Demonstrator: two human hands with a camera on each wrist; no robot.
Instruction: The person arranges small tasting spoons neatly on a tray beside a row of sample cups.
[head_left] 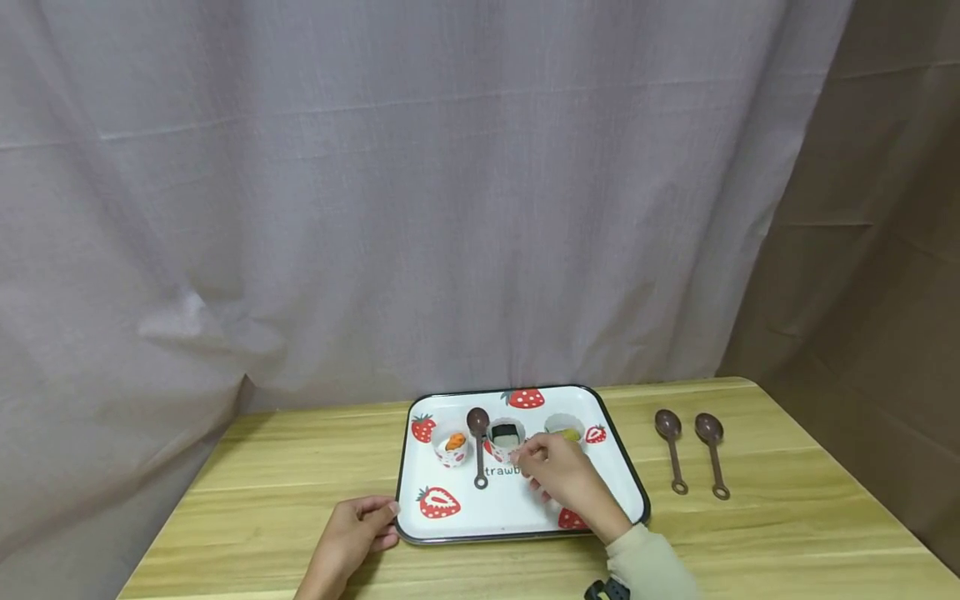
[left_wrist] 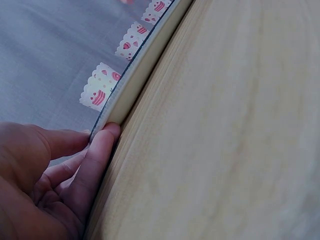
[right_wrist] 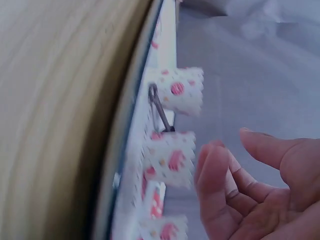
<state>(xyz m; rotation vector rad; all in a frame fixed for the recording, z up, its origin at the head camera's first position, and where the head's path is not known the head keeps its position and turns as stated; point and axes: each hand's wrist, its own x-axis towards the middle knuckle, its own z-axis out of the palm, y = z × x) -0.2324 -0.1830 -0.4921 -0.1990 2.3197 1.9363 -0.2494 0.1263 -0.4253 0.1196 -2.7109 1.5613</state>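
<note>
A white tray (head_left: pixel 491 515) with strawberry prints and a dark rim lies on the table. My left hand (head_left: pixel 356 533) pinches its front left corner, thumb above the rim and fingers against the side (left_wrist: pixel 70 175). On the tray stand three paper cups: the left cup (head_left: pixel 452 456) holds an orange piece, the middle cup (head_left: pixel 504 448) a black-and-white piece, the right cup (head_left: pixel 564 421) something yellow-green. A brown spoon (head_left: pixel 480 450) lies between the left and middle cups. Over the tray, beside the middle cup, my right hand (head_left: pixel 558 473) holds nothing; thumb and fingers are apart (right_wrist: pixel 250 185).
Two more brown spoons, a nearer-in spoon (head_left: pixel 671 450) and an outer spoon (head_left: pixel 712 454), lie on the wooden table (head_left: pixel 277 475) right of the tray. A grey curtain (head_left: pixel 450 208) hangs behind the table, and a brownish cloth (head_left: pixel 862 317) covers the right side.
</note>
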